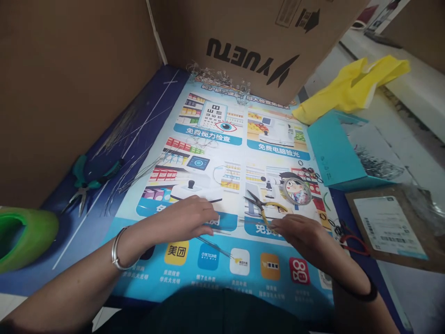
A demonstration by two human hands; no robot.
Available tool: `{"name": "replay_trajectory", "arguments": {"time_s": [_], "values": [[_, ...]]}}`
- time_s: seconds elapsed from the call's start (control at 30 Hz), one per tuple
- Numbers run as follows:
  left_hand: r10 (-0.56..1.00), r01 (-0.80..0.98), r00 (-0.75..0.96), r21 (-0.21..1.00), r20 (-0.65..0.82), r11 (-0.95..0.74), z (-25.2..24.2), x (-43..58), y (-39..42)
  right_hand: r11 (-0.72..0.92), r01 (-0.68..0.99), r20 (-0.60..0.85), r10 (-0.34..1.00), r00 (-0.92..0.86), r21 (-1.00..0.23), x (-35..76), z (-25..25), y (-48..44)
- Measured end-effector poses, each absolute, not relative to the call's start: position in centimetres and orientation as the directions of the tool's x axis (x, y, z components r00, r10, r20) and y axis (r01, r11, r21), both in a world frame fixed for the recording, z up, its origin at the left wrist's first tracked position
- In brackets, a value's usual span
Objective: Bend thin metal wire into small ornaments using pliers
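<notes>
My left hand, with a silver bangle on the wrist, rests on the printed poster mat, fingers curled together over a thin metal wire. The wire runs across to my right hand, which wears a black wristband and pinches its other end. Just beyond the right fingertips lie yellow-handled pliers, jaws pointing left. More thin wire strands lie under and in front of the left hand.
A tape roll and small black rings lie beyond the pliers. Green-handled pliers and a wire bundle are left; a teal box, yellow cloth, labelled board right. Cardboard walls stand behind.
</notes>
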State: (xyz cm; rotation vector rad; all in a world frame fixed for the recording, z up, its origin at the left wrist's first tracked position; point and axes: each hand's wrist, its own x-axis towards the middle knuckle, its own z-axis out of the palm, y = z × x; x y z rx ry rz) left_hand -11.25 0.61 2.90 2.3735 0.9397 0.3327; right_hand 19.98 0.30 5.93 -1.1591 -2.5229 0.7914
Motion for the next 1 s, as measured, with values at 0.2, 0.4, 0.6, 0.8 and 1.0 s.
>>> {"name": "replay_trajectory", "arguments": {"time_s": [0.2, 0.4, 0.6, 0.8, 1.0], "values": [[0.736, 0.474, 0.676, 0.742, 0.038, -0.474, 4.3, -10.3, 0.0, 0.277, 0.352, 0.030, 0.822, -0.569, -0.894, 16.1, 5.5, -0.4], [0.771, 0.110, 0.618, 0.954, 0.155, -0.280, 4.7, -7.6, -1.9, 0.192, 0.196, 0.008, 0.735, -0.678, -0.962, 11.7, 2.8, -1.3], [0.918, -0.163, 0.350, 0.977, 0.186, -0.135, 5.4, -7.6, -2.4, 0.061, 0.120, -0.026, 0.792, -0.610, -0.991, 12.4, 2.4, -1.4], [0.932, 0.134, 0.346, 0.978, 0.107, -0.162, 4.2, -8.3, -0.8, 0.045, 0.060, 0.027, 0.961, -0.276, -0.997, 14.2, 2.2, -1.1], [0.938, 0.201, 0.338, 0.968, 0.075, -0.150, 3.1, -9.0, 0.3, 0.320, 0.540, 0.095, 0.910, -0.403, -0.779, 14.4, 2.4, 0.0]]}}
